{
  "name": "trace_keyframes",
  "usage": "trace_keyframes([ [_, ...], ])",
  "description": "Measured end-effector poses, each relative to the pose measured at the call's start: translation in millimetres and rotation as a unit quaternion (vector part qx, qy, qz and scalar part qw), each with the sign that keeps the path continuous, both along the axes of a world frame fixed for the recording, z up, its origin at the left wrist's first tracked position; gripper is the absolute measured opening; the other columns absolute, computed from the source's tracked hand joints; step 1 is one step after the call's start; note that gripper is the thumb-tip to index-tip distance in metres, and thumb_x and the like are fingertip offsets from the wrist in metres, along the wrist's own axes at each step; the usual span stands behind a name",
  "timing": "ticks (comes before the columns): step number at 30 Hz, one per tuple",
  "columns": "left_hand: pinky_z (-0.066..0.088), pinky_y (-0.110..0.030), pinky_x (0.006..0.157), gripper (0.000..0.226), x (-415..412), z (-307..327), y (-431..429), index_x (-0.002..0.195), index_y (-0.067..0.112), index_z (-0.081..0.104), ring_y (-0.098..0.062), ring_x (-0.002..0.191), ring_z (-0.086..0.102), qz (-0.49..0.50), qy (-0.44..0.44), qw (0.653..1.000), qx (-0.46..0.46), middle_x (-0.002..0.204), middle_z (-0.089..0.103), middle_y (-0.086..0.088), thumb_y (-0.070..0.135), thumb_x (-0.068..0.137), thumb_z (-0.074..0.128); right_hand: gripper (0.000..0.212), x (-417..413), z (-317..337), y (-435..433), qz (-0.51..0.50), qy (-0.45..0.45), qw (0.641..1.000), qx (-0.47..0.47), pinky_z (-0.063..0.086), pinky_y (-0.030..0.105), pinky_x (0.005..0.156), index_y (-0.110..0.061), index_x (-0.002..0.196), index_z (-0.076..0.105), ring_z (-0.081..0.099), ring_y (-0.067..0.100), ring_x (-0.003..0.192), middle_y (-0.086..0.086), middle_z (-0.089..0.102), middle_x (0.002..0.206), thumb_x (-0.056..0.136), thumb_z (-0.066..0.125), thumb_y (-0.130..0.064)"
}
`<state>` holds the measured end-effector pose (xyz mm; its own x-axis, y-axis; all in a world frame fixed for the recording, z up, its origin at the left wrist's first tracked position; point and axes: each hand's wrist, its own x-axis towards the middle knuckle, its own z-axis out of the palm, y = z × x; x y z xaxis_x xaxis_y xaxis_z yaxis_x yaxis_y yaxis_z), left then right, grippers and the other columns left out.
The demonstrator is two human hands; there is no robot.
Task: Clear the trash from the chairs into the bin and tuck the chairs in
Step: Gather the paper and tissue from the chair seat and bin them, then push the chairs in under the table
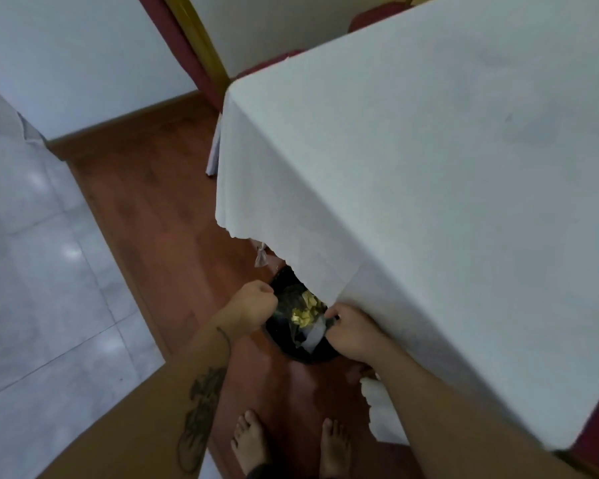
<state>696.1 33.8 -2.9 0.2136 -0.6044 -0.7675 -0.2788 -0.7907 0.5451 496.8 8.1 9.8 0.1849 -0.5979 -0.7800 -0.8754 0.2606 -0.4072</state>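
Observation:
A black bin (284, 344) lined with a dark bag stands on the wooden floor, half under the hanging tablecloth. Yellow scraps (306, 307) and a pale grey wrapper (313, 335) lie inside it. My left hand (253, 305) is closed on the bin's left rim or bag edge. My right hand (351, 331) is closed at the right rim, its fingers on the bag edge beside the grey wrapper. Red chair backs (374, 15) show beyond the far side of the table.
A table under a white cloth (429, 167) fills the right side, its cloth hanging low over the bin. Red-brown wooden floor (159, 209) runs along it, with grey tiles (32, 271) to the left. My bare feet (249, 440) stand just behind the bin.

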Motion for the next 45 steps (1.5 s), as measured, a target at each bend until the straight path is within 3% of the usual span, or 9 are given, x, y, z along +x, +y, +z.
trace_keyframes([
  [8,0.047,-0.027,0.063,0.024,22.7,118.4,12.6,0.114,0.010,0.063,-0.017,0.074,0.056,-0.054,-0.011,0.997,-0.045,0.092,0.061,-0.004,0.007,0.093,0.052,0.030,15.7,105.5,16.8,0.031,-0.034,0.999,0.002,0.038,0.022,0.049,-0.018,0.122,0.057,0.054,0.014,0.063,0.007,0.059,0.094,0.093,0.051,-0.011],
  [10,0.048,-0.026,0.064,0.015,20.2,157.5,9.8,0.101,0.011,0.065,-0.016,0.072,0.055,-0.080,-0.008,0.994,-0.071,0.087,0.060,-0.004,0.006,0.094,0.053,0.035,16.0,143.3,19.4,0.032,-0.043,0.999,-0.010,0.049,0.022,0.057,-0.023,0.126,0.056,0.063,0.014,0.074,0.006,0.063,0.112,0.092,0.053,-0.015],
  [14,0.054,-0.035,0.069,0.032,2.0,223.4,-3.0,0.120,0.012,0.061,-0.024,0.075,0.065,-0.094,0.022,0.990,-0.101,0.094,0.069,-0.013,0.009,0.088,0.057,0.043,-2.4,218.4,25.4,0.048,-0.074,0.994,-0.063,0.057,0.038,0.086,-0.026,0.135,0.053,0.066,0.022,0.099,0.002,0.065,0.118,0.092,0.058,-0.022],
  [19,0.055,-0.042,0.090,0.025,-67.4,295.4,-17.3,0.116,0.020,0.061,-0.024,0.098,0.068,-0.166,0.042,0.973,-0.154,0.109,0.066,-0.008,0.015,0.092,0.058,0.041,-77.5,299.1,46.5,-0.010,-0.101,0.982,-0.160,0.051,0.028,0.080,-0.025,0.134,0.055,0.064,0.017,0.102,-0.001,0.066,0.116,0.094,0.059,-0.022],
  [24,0.054,-0.036,0.089,0.024,-155.2,333.4,-1.2,0.118,0.025,0.060,-0.020,0.100,0.067,-0.268,0.063,0.945,-0.179,0.112,0.067,-0.005,0.020,0.095,0.058,0.035,-178.7,339.3,88.9,-0.111,-0.099,0.964,-0.221,0.052,0.025,0.074,-0.035,0.126,0.058,0.067,0.012,0.098,-0.011,0.063,0.108,0.092,0.061,-0.025],
  [30,0.051,-0.038,0.101,0.056,-269.1,344.6,62.8,0.134,0.039,0.049,-0.016,0.115,0.059,-0.511,0.050,0.848,-0.132,0.126,0.057,0.006,0.031,0.085,0.072,0.038,-316.6,342.9,171.9,-0.165,-0.079,0.959,-0.215,0.054,0.033,0.091,-0.038,0.125,0.059,0.065,0.007,0.102,-0.011,0.066,0.111,0.089,0.069,-0.044],
  [35,0.042,-0.029,0.094,0.079,-352.0,331.9,113.5,0.147,0.036,0.037,-0.017,0.122,0.048,-0.593,-0.032,0.799,-0.097,0.139,0.044,0.006,0.024,0.081,0.077,0.069,-387.6,332.4,236.5,-0.145,-0.097,0.975,-0.134,0.049,0.038,0.102,-0.047,0.127,0.057,0.061,0.008,0.112,-0.013,0.062,0.121,0.065,0.067,-0.077],
  [41,0.031,-0.044,0.109,0.045,-394.6,312.8,139.2,0.115,0.041,0.060,-0.017,0.106,0.058,-0.627,-0.252,0.721,-0.157,0.113,0.063,0.008,0.022,0.074,0.061,0.067,-423.0,308.7,297.3,-0.089,-0.014,0.981,-0.173,0.046,0.033,0.102,-0.035,0.139,0.049,0.054,0.013,0.120,-0.009,0.055,0.131,0.078,0.076,-0.035],
  [45,0.054,-0.033,0.082,0.039,-392.3,316.5,147.0,0.102,0.040,0.065,-0.018,0.092,0.064,-0.616,-0.263,0.722,-0.173,0.103,0.067,0.006,0.027,0.067,0.056,0.054,-423.1,293.5,317.3,-0.128,0.063,0.947,-0.287,0.053,0.035,0.093,-0.039,0.126,0.057,0.063,0.013,0.106,-0.014,0.064,0.116,0.075,0.067,-0.027],
])
